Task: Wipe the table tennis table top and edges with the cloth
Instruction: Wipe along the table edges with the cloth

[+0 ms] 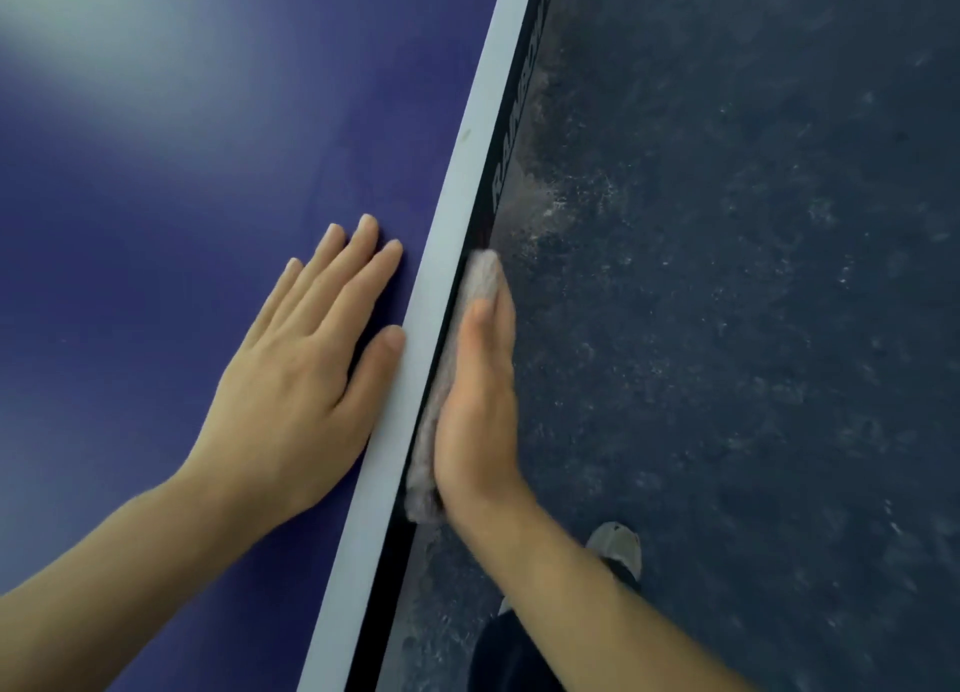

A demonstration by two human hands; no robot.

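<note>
Table tennis table top (156,224): blue, fills the left half of the frame, with a pale glare patch at upper left.

Floor (753,328): dark and speckled, takes the right half. There is a lighter dusty patch just beside the table near mid-frame.

White border stripe (467,182): runs diagonally from bottom centre to top centre along the table's rim.

Black side edge (511,135): just right of the stripe and facing the floor. It carries white lettering too blurred to read.

Your left hand (296,379): lies flat, palm down on the blue top at centre-left. The fingers are straight and slightly fanned, pointing up-frame. The thumb tip touches the white stripe. It holds nothing.

Your right hand (478,405): stands on edge beside the table, just right of centre, with the palm turned toward the black side edge. The digits that show are straight and together, pressing flat rather than curled. Those underneath are hidden.

Cloth (483,276): grey-pink and folded long. It is sandwiched between your right palm and the black side edge, sticking out past the fingertips above and past the heel of the hand below.

Shoe (615,543): pale toe on the floor at lower right, partly behind your right forearm, with a dark trouser leg (498,655) below it.
</note>
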